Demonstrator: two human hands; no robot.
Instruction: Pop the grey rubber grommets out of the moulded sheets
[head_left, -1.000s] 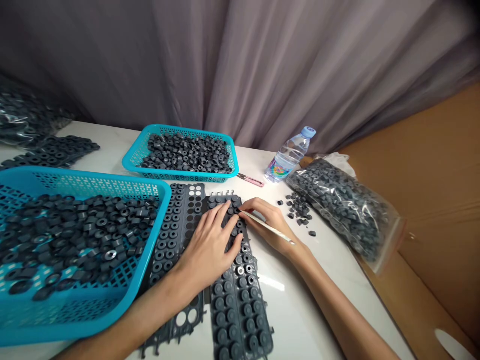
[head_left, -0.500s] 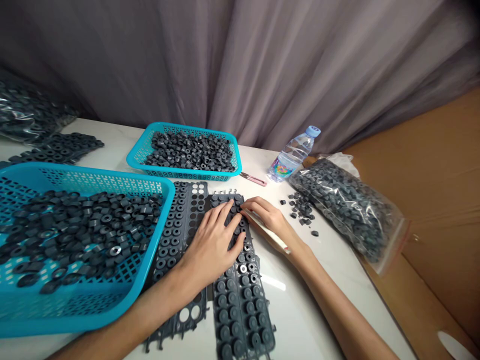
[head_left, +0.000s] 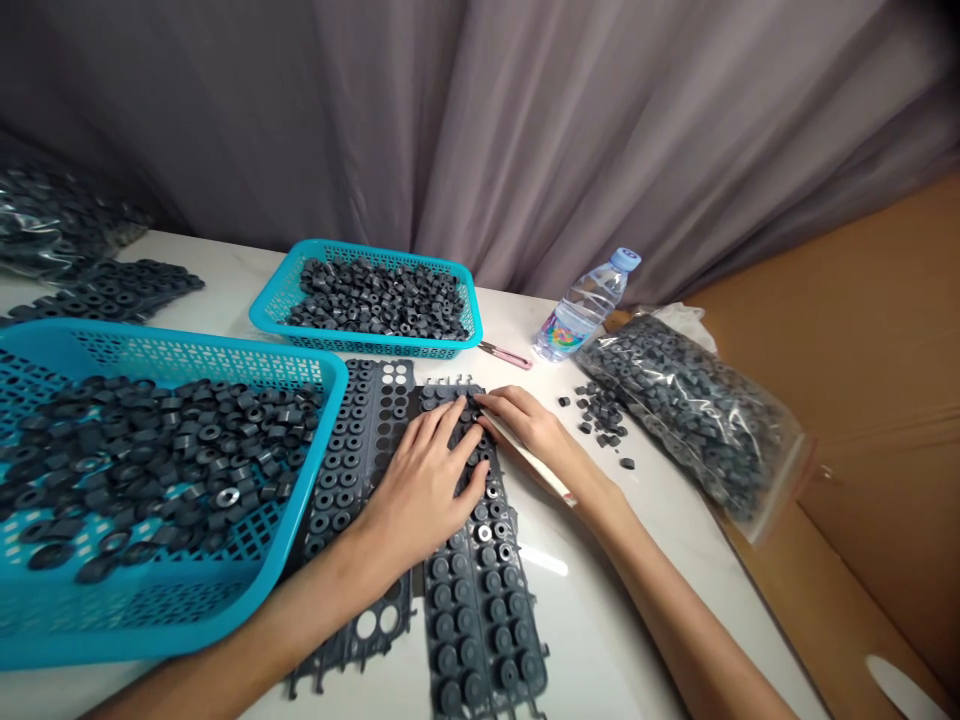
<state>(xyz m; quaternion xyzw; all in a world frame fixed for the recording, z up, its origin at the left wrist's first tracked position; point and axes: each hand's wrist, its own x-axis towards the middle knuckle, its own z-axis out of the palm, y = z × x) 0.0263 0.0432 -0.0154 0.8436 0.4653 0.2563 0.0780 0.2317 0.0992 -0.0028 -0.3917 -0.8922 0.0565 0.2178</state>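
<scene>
A dark grey rubber sheet (head_left: 480,590) with rows of round knobs lies lengthwise in front of me. My left hand (head_left: 431,460) rests on its upper half, palm down and fingers spread, covering several knobs. At the sheet's upper right edge, my right hand (head_left: 529,425) is closed around a flat whitish stick (head_left: 536,460), which runs back beneath the palm towards the wrist. Its front end and the fingertips are close to my left fingers, and what they touch is partly hidden. Left of this sheet lies a second dark sheet (head_left: 349,455) with rings in some holes and other holes bare.
A large blue basket (head_left: 225,625) of dark rings stands at left, a smaller blue basket (head_left: 367,345) behind. Pink-handled snips (head_left: 506,355), a water bottle (head_left: 581,310), loose dark pieces (head_left: 600,412) and a filled plastic bag (head_left: 690,410) are at right. Another bag (head_left: 52,220) sits far left.
My right hand has shifted slightly up and left along the sheet's edge with the stick. My left hand stays nearly in place. The whole view has moved a little.
</scene>
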